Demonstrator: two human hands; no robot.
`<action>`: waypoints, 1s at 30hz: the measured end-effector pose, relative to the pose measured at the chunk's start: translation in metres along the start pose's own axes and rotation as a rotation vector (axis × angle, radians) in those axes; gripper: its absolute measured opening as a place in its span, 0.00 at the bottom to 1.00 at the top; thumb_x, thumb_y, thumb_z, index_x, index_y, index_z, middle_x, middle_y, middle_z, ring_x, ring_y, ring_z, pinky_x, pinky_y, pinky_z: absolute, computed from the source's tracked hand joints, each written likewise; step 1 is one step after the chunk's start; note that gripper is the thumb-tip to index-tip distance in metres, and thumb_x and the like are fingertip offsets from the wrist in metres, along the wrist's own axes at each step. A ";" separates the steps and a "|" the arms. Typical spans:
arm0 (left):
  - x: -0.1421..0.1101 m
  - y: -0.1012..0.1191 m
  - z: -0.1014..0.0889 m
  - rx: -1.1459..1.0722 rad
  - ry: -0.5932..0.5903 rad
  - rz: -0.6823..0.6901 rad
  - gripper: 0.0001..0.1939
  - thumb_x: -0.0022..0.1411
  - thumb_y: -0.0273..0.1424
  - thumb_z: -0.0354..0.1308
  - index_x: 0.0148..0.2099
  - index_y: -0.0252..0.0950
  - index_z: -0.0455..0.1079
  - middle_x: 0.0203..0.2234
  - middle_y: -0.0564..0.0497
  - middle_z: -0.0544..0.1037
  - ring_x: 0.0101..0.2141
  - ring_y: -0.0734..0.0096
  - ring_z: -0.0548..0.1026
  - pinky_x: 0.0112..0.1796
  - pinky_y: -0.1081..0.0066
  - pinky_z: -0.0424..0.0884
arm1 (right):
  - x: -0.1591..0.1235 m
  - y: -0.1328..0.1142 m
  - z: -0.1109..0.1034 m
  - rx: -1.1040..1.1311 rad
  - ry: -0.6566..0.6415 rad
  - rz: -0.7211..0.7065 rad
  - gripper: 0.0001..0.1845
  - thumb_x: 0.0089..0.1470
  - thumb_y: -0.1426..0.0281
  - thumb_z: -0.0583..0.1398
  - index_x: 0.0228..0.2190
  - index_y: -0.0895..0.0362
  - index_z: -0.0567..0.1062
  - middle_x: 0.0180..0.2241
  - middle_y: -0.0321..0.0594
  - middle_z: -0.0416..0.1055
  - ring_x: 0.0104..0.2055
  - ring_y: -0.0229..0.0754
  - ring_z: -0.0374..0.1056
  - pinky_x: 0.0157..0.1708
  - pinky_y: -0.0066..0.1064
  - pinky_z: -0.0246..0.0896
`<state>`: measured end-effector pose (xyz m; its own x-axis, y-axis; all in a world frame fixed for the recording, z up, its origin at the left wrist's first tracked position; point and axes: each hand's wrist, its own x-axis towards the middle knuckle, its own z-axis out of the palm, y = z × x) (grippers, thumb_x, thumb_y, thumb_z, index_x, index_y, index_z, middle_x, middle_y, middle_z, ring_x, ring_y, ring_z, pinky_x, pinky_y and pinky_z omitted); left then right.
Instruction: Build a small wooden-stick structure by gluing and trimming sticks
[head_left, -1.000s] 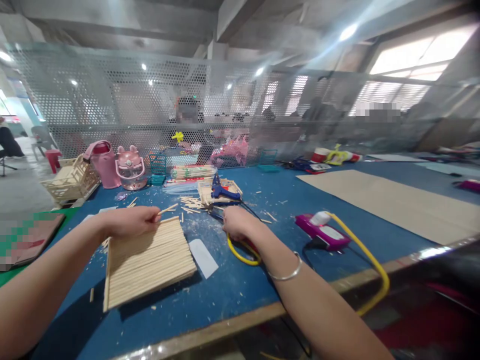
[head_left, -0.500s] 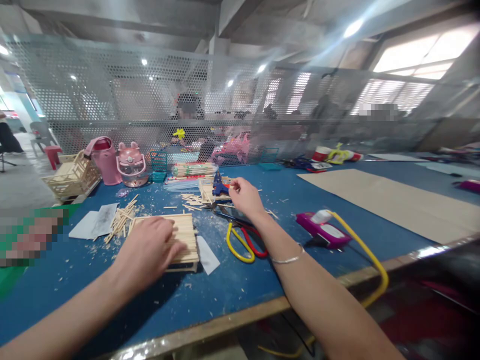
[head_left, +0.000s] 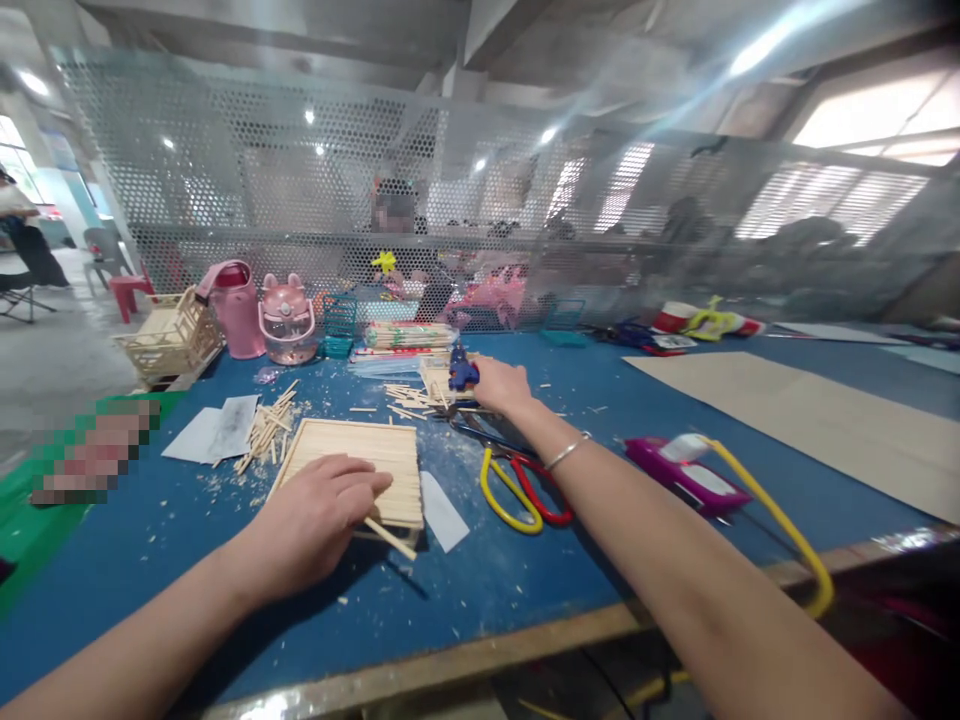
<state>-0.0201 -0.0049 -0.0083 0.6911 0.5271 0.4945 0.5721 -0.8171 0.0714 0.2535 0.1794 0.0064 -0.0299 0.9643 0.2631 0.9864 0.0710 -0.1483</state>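
Note:
My left hand (head_left: pixel 322 510) lies over a slatted panel of wooden sticks (head_left: pixel 375 450), its fingers closed on a loose wooden stick (head_left: pixel 394 540) that juts past the near edge. Farther back, my right hand (head_left: pixel 502 385) has its fingers round a blue glue gun (head_left: pixel 463 372); the fingertips are partly hidden. Beside the gun is a small wooden frame (head_left: pixel 435 378). Below my right wrist lie pliers with one yellow and one red handle (head_left: pixel 514 500). A white paper piece (head_left: pixel 444 512) touches the panel's right side.
Loose sticks (head_left: pixel 270 430) and white papers (head_left: pixel 210 430) lie left of the panel. Behind stand a pink bottle (head_left: pixel 236 315), a clear jug (head_left: pixel 289 325) and stick bundles (head_left: pixel 409 337). At right are a purple device with a yellow cable (head_left: pixel 686 475) and brown cardboard (head_left: pixel 795 420).
My right hand has closed in on the glue gun. A loose stick now shows under my left hand, which has shifted toward the panel's near edge. The view has turned slightly left.

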 end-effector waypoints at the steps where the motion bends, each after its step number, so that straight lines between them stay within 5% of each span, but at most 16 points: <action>1: 0.001 -0.002 -0.002 -0.020 0.005 0.043 0.12 0.56 0.18 0.45 0.33 0.36 0.68 0.43 0.47 0.76 0.45 0.67 0.71 0.47 0.60 0.66 | -0.001 0.001 0.000 0.025 0.017 0.014 0.22 0.45 0.64 0.60 0.44 0.54 0.70 0.43 0.50 0.72 0.48 0.56 0.64 0.47 0.48 0.50; 8: 0.003 -0.008 -0.001 -0.089 0.016 0.191 0.13 0.54 0.16 0.46 0.28 0.36 0.67 0.41 0.47 0.78 0.42 0.68 0.71 0.45 0.61 0.67 | 0.000 0.010 0.000 0.340 0.060 0.171 0.18 0.49 0.60 0.56 0.38 0.60 0.73 0.40 0.53 0.73 0.44 0.53 0.68 0.40 0.34 0.59; 17: 0.005 -0.025 0.004 0.072 0.079 0.132 0.12 0.54 0.17 0.45 0.27 0.36 0.64 0.42 0.47 0.77 0.40 0.67 0.72 0.42 0.65 0.68 | -0.003 0.017 -0.007 1.037 0.057 0.368 0.16 0.59 0.63 0.45 0.33 0.59 0.66 0.25 0.41 0.70 0.20 0.34 0.65 0.22 0.26 0.63; 21: 0.004 -0.022 0.006 0.112 0.064 0.056 0.11 0.54 0.17 0.46 0.28 0.37 0.65 0.42 0.47 0.77 0.41 0.67 0.72 0.41 0.65 0.68 | -0.010 0.020 -0.023 1.247 0.006 0.309 0.18 0.60 0.67 0.41 0.26 0.58 0.65 0.17 0.36 0.65 0.15 0.32 0.58 0.19 0.25 0.61; 26: 0.001 -0.020 0.012 0.184 0.159 -0.178 0.12 0.55 0.18 0.44 0.26 0.37 0.64 0.39 0.45 0.77 0.40 0.64 0.73 0.40 0.63 0.69 | -0.034 0.011 -0.038 1.361 -0.005 0.197 0.10 0.54 0.65 0.51 0.27 0.58 0.67 0.16 0.32 0.63 0.14 0.32 0.55 0.18 0.24 0.57; 30: 0.002 -0.031 0.011 0.133 0.138 -0.184 0.13 0.54 0.18 0.43 0.24 0.37 0.63 0.38 0.44 0.77 0.40 0.65 0.73 0.41 0.64 0.70 | -0.078 0.005 -0.058 1.272 -0.056 -0.060 0.14 0.45 0.61 0.59 0.32 0.57 0.67 0.19 0.31 0.67 0.17 0.32 0.58 0.21 0.26 0.55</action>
<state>-0.0314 0.0241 -0.0194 0.5087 0.6198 0.5975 0.7417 -0.6679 0.0614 0.2703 0.0898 0.0406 -0.1062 0.9584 0.2649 0.1345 0.2778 -0.9512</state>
